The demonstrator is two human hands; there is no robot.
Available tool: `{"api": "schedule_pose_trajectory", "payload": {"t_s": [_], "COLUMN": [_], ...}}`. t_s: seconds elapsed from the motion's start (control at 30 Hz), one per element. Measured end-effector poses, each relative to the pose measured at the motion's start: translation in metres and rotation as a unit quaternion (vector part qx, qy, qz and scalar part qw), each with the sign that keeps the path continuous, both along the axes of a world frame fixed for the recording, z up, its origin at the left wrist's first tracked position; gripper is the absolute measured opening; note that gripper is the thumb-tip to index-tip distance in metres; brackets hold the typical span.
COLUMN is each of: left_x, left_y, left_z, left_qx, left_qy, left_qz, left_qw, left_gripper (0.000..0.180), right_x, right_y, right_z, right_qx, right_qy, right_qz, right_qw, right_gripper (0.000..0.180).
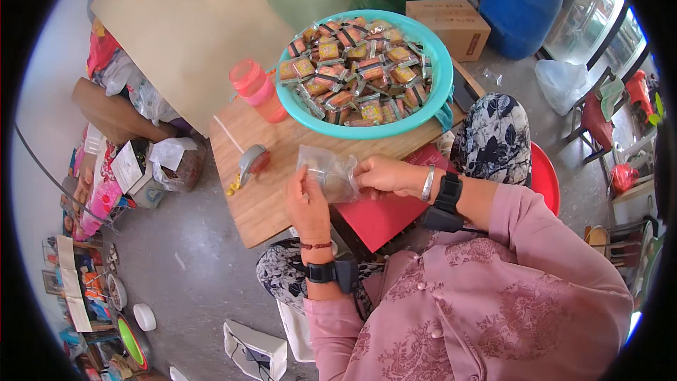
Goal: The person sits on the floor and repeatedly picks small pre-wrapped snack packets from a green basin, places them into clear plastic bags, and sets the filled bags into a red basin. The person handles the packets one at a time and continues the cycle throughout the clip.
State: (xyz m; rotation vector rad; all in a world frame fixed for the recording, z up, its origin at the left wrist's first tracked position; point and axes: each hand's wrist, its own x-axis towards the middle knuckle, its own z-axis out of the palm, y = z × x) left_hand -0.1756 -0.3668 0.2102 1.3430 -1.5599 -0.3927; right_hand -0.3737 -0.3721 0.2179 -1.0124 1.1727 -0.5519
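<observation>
Between my hands, over the near edge of the wooden table (257, 215), is a clear plastic bag (326, 168). My left hand (308, 201) has its fingers closed on the bag's left side. At its other side my right hand (383, 175) pinches the plastic. Something pale shows through the bag, too blurred to name. Beyond my hands stands a turquoise basin (446, 81) heaped with small wrapped snacks (367, 70). A pink plastic cup (257, 86) touches or nearly touches the basin's left side. Left of the bag lies a small grey rounded tool (252, 161).
A red flat box or board (384, 222) lies by my knees, beside the table. Behind the basin are a cardboard box (449, 28) and a large blue barrel (520, 3). A white box (255, 353) stands on the floor at lower left; bagged items (176, 159) are piled at left.
</observation>
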Motion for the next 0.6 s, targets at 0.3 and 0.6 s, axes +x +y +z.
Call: {"api": "schedule_pose_trajectory", "payload": {"t_s": [0.3,0.6], "left_x": [-0.014,-0.009], "left_y": [0.005,0.000], "left_z": [-0.028,-0.041], "left_qx": [0.063,0.045], "left_qy": [-0.292,-0.364], "left_qz": [-0.029,-0.013], "left_qw": [0.954,0.930], "left_gripper": [0.037,0.038], "right_x": [-0.017,-0.013], "right_y": [0.005,0.000], "right_z": [-0.014,-0.037], "right_qx": [-0.025,-0.371], "right_qy": [0.005,0.219], "right_qz": [-0.033,-0.086], "right_qw": [0.999,0.898], "right_gripper": [0.024,0.024]}}
